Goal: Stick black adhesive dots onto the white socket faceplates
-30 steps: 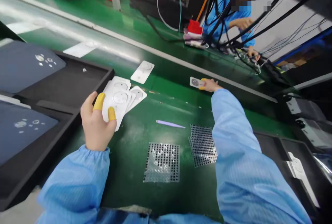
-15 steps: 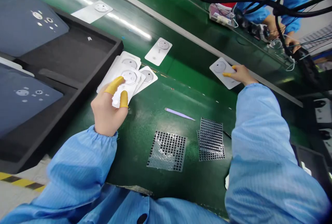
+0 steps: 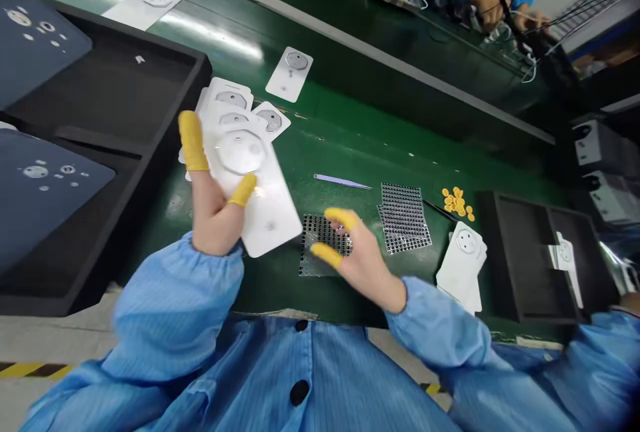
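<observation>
My left hand (image 3: 213, 209), with yellow finger cots on thumb and forefinger, holds a white plastic panel (image 3: 257, 189) with a round raised disc, lifted above the green mat. Behind it lies a fanned pile of the same white panels (image 3: 235, 102). My right hand (image 3: 353, 255), also with yellow cots, hovers open over a clear sheet of small black dots (image 3: 320, 239), holding nothing. A second dot sheet (image 3: 403, 215) lies to its right. A thin lilac stick (image 3: 343, 182) rests beyond both sheets.
Black foam trays with dark panels (image 3: 100, 125) fill the left. A single white panel (image 3: 290, 72) lies on the conveyor. A stack of white panels (image 3: 463, 265), loose yellow cots (image 3: 456, 201) and a black tray (image 3: 530, 259) sit right. A co-worker's hands (image 3: 493, 9) work opposite.
My left hand picked one white panel off the pile and raised it toward me. My right hand left the panel on the conveyor and came back over the dot sheet. The camera tilted down.
</observation>
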Motion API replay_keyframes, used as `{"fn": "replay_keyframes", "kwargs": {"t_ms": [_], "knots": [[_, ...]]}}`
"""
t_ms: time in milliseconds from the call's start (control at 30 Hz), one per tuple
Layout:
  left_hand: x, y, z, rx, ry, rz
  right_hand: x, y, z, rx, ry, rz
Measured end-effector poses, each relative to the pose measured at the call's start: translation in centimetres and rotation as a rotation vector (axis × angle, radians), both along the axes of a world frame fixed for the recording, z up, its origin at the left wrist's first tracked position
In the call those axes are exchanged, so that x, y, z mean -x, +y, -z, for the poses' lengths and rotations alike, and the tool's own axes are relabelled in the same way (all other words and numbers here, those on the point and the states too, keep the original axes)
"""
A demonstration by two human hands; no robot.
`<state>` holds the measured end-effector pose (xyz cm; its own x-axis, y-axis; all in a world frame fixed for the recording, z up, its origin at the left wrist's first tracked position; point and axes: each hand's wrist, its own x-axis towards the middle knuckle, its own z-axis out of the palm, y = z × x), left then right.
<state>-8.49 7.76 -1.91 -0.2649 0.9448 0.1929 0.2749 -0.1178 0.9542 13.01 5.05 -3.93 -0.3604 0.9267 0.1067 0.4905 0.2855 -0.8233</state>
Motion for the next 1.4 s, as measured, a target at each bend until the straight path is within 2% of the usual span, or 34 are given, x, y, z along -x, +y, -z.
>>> {"fn": "replay_keyframes", "kwargs": {"t_ms": [67, 133, 200, 300, 400, 500, 600, 833, 1000, 1100, 1300, 1400], "knots": [[1.7, -1.6, 0.3, 0.075, 0.006, -0.027, -1.2, -2.0, 2.1, -0.178, -0.125, 0.003], [2.1, -3.2, 0.9, 0.306, 0.014, 0.056, -1.7, -3.2, 4.2, -0.284, -0.129, -0.005], [1.2, -4.6, 1.7, 0.479, -0.008, 0.130, -1.6, -3.7, 5.4, -0.332, -0.080, 0.023], [-1.6, -5.8, 2.6, 0.563, -0.088, 0.197, -1.4, -3.9, 5.2, -0.368, -0.031, 0.063], [-3.9, -6.1, 3.1, 0.541, -0.174, 0.268, -1.5, -4.1, 3.6, -0.398, -0.008, -0.010], [-4.7, -6.4, 3.2, 0.512, -0.242, 0.315, -1.6, -4.1, 2.2, -0.327, 0.065, -0.084], [-4.8, -6.9, 3.3, 0.474, -0.252, 0.350, -1.5, -3.5, 1.6, -0.284, 0.144, -0.039], [-5.3, -7.5, 4.0, 0.289, -0.070, 0.382, -1.0, -2.2, 2.5, -0.358, 0.122, -0.051], [-4.1, -7.3, 5.0, 0.118, 0.134, 0.385, -0.9, -2.4, 2.8, -0.343, 0.169, -0.055], [-3.4, -7.1, 5.4, 0.064, 0.211, 0.434, -0.7, -2.6, 3.0, -0.310, 0.204, -0.061], [-2.5, -6.2, 5.2, 0.091, 0.251, 0.522, -0.1, -2.7, 4.4, -0.194, 0.189, 0.058], [-0.6, -6.1, 4.6, 0.204, 0.210, 0.448, -0.2, -2.4, 4.7, -0.226, 0.168, 0.111]]}}
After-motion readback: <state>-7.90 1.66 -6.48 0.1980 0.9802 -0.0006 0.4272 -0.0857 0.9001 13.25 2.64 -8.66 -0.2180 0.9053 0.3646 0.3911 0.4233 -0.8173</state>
